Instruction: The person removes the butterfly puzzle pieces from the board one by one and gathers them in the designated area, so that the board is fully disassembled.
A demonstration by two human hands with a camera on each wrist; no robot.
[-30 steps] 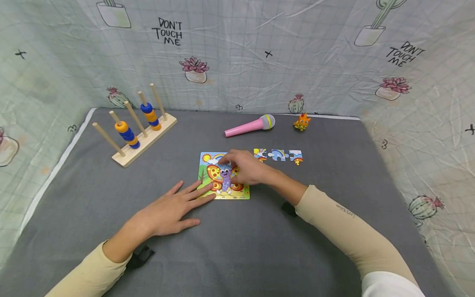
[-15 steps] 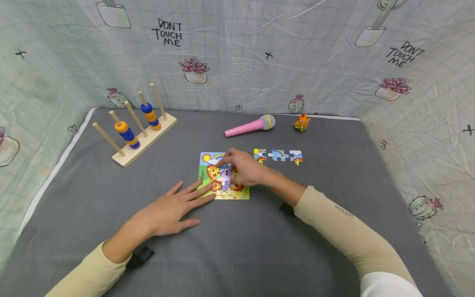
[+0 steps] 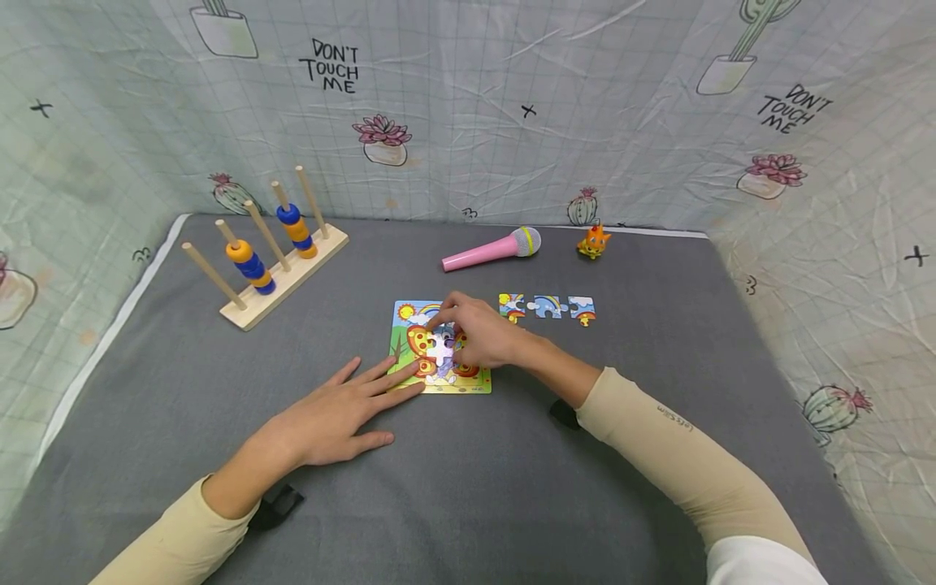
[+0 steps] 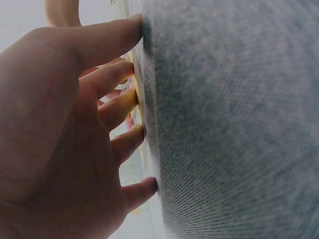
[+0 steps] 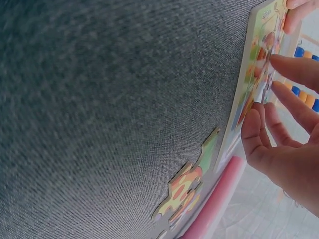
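Observation:
A butterfly jigsaw puzzle [image 3: 405, 378] lies in its tray at mid-table. Its centre has a white, piece-shaped gap. Over that gap my right hand [image 3: 484, 331] pinches a purple puzzle piece [image 3: 448, 331] between thumb and fingers, the piece tilted up from the picture and mostly hidden by the hand. In the right wrist view, the fingertips stand right at the puzzle's surface. My left hand [image 3: 338, 418] rests with spread fingers on the puzzle's lower left corner; its thumb touches the cloth. Right of the puzzle lie loose pieces [image 3: 547, 306] in a row.
Behind the puzzle lies a pink toy microphone [image 3: 483, 253]. A small orange figurine [image 3: 593, 242] stands farther right. At the back left is a wooden peg rack [image 3: 281, 280] with blue and orange beads. A printed curtain [image 3: 468, 106] encloses the grey table.
My right hand has tilted the centre piece up out of the butterfly picture, baring a white gap. The left hand stays in place.

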